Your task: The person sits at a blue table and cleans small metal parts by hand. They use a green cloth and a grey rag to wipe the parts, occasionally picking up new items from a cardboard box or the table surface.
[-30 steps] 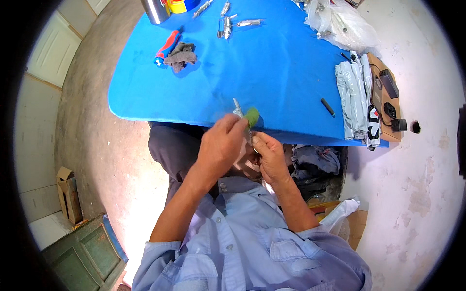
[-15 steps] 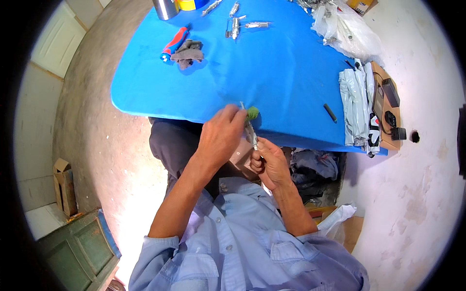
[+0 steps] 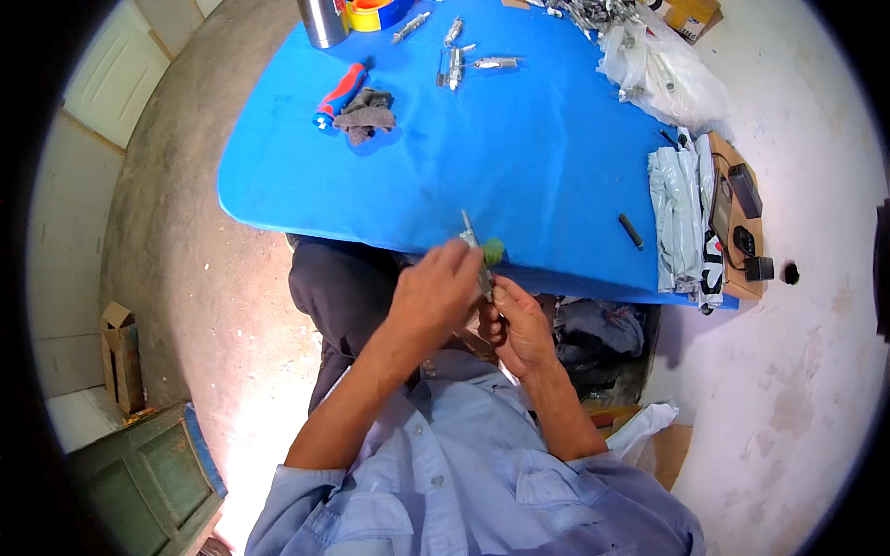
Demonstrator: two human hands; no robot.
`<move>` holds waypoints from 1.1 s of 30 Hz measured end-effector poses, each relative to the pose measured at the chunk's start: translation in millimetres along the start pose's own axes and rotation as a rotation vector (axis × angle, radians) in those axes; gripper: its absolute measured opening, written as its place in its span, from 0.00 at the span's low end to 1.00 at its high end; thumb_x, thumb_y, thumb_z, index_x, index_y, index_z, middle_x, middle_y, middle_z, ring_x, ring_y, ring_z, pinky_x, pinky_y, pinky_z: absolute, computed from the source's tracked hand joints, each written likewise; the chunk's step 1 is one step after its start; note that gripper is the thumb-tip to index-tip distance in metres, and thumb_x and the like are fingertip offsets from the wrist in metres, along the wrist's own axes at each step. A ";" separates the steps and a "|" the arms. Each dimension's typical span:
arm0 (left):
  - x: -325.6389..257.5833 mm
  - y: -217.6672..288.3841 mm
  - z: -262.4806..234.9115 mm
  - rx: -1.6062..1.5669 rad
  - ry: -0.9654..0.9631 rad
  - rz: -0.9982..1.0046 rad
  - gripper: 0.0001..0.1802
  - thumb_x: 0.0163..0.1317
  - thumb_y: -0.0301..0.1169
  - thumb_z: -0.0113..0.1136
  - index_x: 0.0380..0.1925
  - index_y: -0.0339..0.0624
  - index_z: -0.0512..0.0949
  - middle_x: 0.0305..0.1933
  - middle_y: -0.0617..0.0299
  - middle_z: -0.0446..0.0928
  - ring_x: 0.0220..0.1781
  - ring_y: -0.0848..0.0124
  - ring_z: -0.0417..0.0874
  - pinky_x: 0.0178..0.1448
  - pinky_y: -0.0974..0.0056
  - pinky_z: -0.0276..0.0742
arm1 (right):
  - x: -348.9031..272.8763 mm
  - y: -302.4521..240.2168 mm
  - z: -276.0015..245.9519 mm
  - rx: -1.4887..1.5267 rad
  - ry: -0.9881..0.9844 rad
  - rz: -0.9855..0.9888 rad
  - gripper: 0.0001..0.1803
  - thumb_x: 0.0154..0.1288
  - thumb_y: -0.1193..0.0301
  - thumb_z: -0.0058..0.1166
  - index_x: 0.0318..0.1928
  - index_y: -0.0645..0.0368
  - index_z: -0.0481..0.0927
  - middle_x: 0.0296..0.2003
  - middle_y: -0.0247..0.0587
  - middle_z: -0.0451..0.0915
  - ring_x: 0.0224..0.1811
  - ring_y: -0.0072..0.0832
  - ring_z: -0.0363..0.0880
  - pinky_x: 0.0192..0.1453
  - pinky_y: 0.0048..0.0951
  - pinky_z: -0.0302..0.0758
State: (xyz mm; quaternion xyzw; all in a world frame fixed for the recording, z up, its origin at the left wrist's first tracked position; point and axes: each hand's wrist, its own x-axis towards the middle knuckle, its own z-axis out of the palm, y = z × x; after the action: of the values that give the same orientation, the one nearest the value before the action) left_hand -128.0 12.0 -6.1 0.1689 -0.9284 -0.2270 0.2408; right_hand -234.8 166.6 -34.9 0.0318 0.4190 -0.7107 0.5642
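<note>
Metal piece (image 3: 469,238), slim and silvery, held aslant between 2 bare hands at the near edge of a blue table (image 3: 556,185), thin tip aimed out over the tabletop. From where I stand, the R hand (image 3: 521,324) is closed in a pinch on the near end; the L hand (image 3: 434,289) has its fingers curled over the middle, apparently gripping a green pad (image 3: 493,250) that pokes out to the right — exact hold blurred. Looks like a rub-down. To do it well, IMO: firm R pinch, lengthwise strokes w/ even pressure, piece turned so each side meets the pad — and lighter nr the tip, which may bend.
</note>
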 end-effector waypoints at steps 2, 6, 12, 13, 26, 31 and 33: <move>9.9 -7.3 -1.0 0.010 0.000 -0.044 0.17 0.61 0.22 0.63 0.52 0.38 0.81 0.48 0.54 0.81 0.47 0.52 0.87 0.43 0.54 0.86 | -4.1 0.4 -3.8 0.034 -0.102 0.016 0.16 0.83 0.69 0.51 0.66 0.58 0.76 0.35 0.29 0.79 0.32 0.17 0.78 0.32 0.21 0.73; 12.7 -7.2 3.5 -0.046 0.030 -0.036 0.16 0.61 0.22 0.63 0.51 0.38 0.82 0.48 0.53 0.81 0.46 0.52 0.87 0.45 0.52 0.85 | -3.6 -5.2 7.3 -0.057 0.038 0.009 0.16 0.83 0.67 0.52 0.63 0.59 0.77 0.36 0.31 0.80 0.30 0.18 0.77 0.30 0.21 0.69; 9.4 -6.4 1.0 -0.118 0.024 -0.090 0.15 0.62 0.22 0.64 0.50 0.38 0.82 0.47 0.53 0.82 0.46 0.51 0.87 0.46 0.52 0.85 | 8.9 0.9 15.8 -0.366 0.112 -0.138 0.16 0.80 0.68 0.55 0.61 0.63 0.79 0.40 0.34 0.83 0.33 0.18 0.81 0.34 0.20 0.76; 7.4 -6.1 -0.5 -0.148 0.052 -0.095 0.15 0.62 0.22 0.65 0.50 0.38 0.82 0.47 0.53 0.82 0.45 0.51 0.87 0.45 0.52 0.85 | 8.9 -0.7 21.9 -0.364 0.087 -0.166 0.17 0.79 0.68 0.55 0.61 0.64 0.79 0.40 0.34 0.83 0.34 0.17 0.81 0.34 0.19 0.78; -123.9 -18.3 -106.7 -0.148 0.485 -0.401 0.14 0.61 0.19 0.72 0.47 0.36 0.84 0.47 0.51 0.84 0.41 0.54 0.90 0.43 0.57 0.87 | 43.5 80.5 157.3 -0.361 -0.521 0.026 0.22 0.85 0.64 0.44 0.68 0.65 0.76 0.39 0.27 0.78 0.32 0.11 0.68 0.33 0.15 0.63; -173.7 -38.8 -128.1 -0.139 0.562 -0.737 0.07 0.66 0.19 0.67 0.44 0.30 0.84 0.38 0.54 0.85 0.31 0.72 0.84 0.34 0.68 0.79 | 49.3 145.1 169.4 -0.374 -0.685 0.237 0.24 0.85 0.63 0.44 0.70 0.66 0.74 0.32 0.26 0.73 0.28 0.11 0.64 0.30 0.17 0.61; -185.6 -57.7 -134.4 -0.114 0.586 -0.848 0.07 0.68 0.20 0.66 0.44 0.29 0.84 0.34 0.57 0.84 0.30 0.74 0.83 0.33 0.68 0.79 | 47.5 157.5 167.3 -0.415 -0.725 0.267 0.25 0.85 0.63 0.44 0.71 0.67 0.72 0.31 0.27 0.71 0.28 0.12 0.64 0.30 0.17 0.62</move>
State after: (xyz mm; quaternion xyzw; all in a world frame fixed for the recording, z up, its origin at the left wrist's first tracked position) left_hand 107.7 -3.7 1.1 0.5736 -0.6580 -0.2980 0.3863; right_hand -50.0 22.2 -39.5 -0.2801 0.3199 -0.4975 0.7561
